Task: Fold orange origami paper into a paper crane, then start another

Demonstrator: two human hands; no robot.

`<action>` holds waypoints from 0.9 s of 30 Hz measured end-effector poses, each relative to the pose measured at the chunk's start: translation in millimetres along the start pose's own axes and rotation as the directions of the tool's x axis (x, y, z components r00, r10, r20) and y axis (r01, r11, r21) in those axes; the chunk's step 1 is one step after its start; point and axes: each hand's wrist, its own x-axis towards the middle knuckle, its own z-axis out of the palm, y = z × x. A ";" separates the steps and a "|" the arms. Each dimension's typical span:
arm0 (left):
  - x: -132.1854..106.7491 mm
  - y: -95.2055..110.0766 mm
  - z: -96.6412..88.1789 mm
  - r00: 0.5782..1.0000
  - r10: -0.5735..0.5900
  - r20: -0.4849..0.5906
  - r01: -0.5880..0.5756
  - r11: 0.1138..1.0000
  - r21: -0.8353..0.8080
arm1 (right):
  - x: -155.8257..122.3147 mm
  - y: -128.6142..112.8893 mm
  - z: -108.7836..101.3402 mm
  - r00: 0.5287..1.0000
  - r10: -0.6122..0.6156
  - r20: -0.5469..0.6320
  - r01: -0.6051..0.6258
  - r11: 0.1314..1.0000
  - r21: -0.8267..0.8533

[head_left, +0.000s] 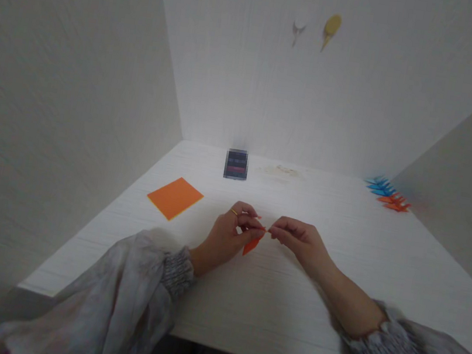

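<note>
Between my two hands is a small piece of folded orange paper (252, 245), held just above the white table. My left hand (237, 230) pinches its body between thumb and fingers, with an orange flap hanging below the thumb. With thumb and forefinger, my right hand (295, 238) grips the thin tip on the paper's right side. The fingers cover much of the folded shape. To the left of my left hand lies a stack or sheet of orange square paper (175, 198) with a yellow edge, flat on the table.
A dark, blurred-out object (236, 165) sits near the back wall. Several folded blue paper pieces (380, 186) and orange folded paper pieces (395, 202) line the right back corner. A white hook (300, 25) and a yellow hook (332, 26) are on the wall. Walls enclose the table (216, 310).
</note>
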 end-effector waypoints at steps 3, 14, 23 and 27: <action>0.0 0.6 -0.4 1.000 0.011 0.010 -0.011 0.999 0.041 | 0.4 1.1 2.3 0.999 0.046 0.017 -0.046 0.999 0.022; -1.6 0.6 -0.8 0.998 0.013 0.057 -0.017 0.998 0.063 | 0.7 -1.2 4.7 0.992 0.107 0.060 -0.106 0.994 -0.015; -2.4 2.5 -0.2 0.997 -0.007 0.071 0.009 1.000 -0.024 | 0.7 -5.4 4.7 0.995 0.086 0.052 -0.082 0.994 -0.075; -1.3 1.1 0.1 0.999 -0.011 0.048 0.015 0.997 -0.082 | -0.3 -5.8 4.2 0.999 0.021 0.043 -0.016 0.993 -0.118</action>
